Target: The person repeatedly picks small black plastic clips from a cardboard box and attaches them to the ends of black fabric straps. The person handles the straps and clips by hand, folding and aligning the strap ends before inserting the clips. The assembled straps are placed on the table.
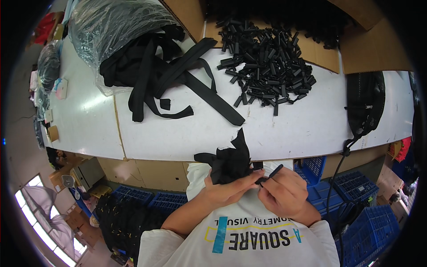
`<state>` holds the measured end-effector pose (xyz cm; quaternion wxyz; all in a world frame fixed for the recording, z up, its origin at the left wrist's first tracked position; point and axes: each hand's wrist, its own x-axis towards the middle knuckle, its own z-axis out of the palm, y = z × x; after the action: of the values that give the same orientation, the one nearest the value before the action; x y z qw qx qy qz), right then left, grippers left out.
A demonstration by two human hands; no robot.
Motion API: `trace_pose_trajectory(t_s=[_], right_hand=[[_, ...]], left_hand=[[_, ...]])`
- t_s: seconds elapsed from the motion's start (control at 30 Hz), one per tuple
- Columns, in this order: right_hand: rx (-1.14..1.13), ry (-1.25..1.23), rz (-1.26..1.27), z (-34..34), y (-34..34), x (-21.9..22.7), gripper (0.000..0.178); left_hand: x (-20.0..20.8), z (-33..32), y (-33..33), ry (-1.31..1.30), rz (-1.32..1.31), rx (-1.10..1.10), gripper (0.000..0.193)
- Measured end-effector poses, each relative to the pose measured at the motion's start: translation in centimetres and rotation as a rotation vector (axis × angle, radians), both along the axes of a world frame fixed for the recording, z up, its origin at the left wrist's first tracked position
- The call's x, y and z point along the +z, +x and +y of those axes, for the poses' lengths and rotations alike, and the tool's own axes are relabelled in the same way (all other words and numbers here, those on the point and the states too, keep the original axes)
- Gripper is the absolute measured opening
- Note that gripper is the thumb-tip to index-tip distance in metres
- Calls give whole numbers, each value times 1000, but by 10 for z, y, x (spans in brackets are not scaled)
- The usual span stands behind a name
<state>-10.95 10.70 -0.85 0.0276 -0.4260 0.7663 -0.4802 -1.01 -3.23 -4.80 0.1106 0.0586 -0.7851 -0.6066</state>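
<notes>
My left hand [227, 189] is closed on a crumpled bunch of black fabric strips [230, 162], whose ends stick up and out to the left. Close beside it, my right hand [287, 190] pinches a small dark slim piece [273, 171] between thumb and fingers. Both hands meet in front of my chest, just short of the table edge. Where the fingertips touch, the detail is too small to make out. On the table beyond, a heap of small black elongated pieces [271, 64] lies to the right. Loose black fabric strips [215, 104] spread to the left of it.
A clear plastic bag [120, 29] partly covers more black fabric at the far left of the white table [178, 138]. An open cardboard box [378, 49] stands behind the heap. A black mesh pouch [365, 104] lies at the right. Blue crates [369, 233] sit below the table.
</notes>
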Motion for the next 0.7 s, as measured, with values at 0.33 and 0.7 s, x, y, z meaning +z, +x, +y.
trace_pose_trajectory(t_s=[0.33, 0.7], right_hand=[[80, -63, -26, 3, -3, -4, 31], [64, -177, -136, -1, -3, -4, 28]], left_hand=[[6, -1, -9, -116, 100, 42, 35], [-1, -6, -1, 213, -73, -44, 23]])
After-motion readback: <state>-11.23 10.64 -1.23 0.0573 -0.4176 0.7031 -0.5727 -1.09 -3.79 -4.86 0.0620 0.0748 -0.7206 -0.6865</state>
